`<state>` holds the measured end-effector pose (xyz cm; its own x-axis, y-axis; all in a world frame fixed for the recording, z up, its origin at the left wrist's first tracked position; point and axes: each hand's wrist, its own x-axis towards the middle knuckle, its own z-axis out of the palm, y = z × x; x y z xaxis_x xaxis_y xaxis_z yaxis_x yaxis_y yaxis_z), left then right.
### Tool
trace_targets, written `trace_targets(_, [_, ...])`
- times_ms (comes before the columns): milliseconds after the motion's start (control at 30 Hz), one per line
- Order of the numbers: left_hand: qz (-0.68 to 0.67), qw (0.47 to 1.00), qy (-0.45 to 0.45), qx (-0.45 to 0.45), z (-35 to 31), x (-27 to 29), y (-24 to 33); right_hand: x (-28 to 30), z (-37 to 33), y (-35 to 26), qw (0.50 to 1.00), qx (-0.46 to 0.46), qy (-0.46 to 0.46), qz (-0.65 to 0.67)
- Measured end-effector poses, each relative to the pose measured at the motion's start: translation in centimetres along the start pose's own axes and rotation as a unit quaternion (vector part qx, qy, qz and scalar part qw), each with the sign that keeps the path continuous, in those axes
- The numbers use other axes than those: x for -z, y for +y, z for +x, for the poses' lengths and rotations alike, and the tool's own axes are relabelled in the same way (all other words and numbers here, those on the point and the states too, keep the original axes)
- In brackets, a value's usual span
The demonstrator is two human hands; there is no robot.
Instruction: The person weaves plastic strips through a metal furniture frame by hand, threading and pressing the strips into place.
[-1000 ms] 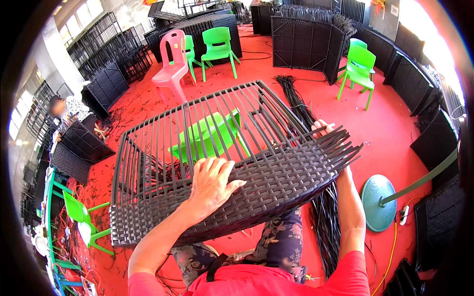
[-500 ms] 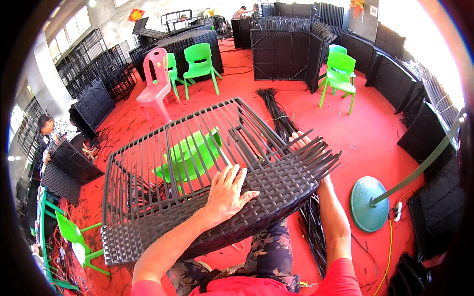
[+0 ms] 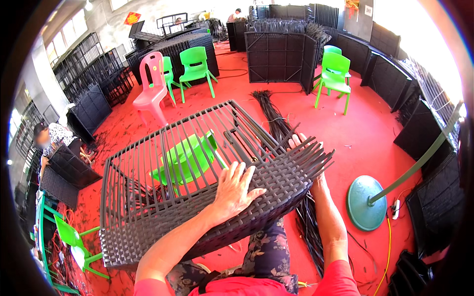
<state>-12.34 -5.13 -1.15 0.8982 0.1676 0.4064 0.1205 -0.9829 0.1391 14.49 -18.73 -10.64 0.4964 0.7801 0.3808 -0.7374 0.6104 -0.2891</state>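
So the dark, boxy wicker frame with flat plastic strips (image 3: 276,183) is sitting tilted over the person's lap, near side woven tight, far side just bare parallel strips. Left hand (image 3: 234,193) lies on the weave, grip wide, fingers spread, thumb out. Right hand (image 3: 296,141) is at the right edge by the loose strip ends (image 3: 318,160), partly hidden, so can't tell its grip. A bright green plastic chair (image 3: 190,155) shows through the bare strips, on the red floor (image 3: 375,133).
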Motion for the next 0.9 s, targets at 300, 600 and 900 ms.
trace_targets(300, [-0.121, 0.991, -0.001, 0.050, 0.9, -0.7, 0.5, -1.7, -4.0, -5.3, 0.857, 0.241, 0.384, -0.246])
trace_targets(600, [-0.144, 0.988, -0.007, 0.049, 5.2, -3.9, 1.2, -15.7, -11.4, 4.3, 0.507, 0.186, 0.026, -0.841])
trace_targets(900, [-0.217, 0.975, 0.010, 0.050, 5.1, -4.4, 0.4, -12.6, -11.6, 10.5, 0.352, 0.140, -0.043, -0.925])
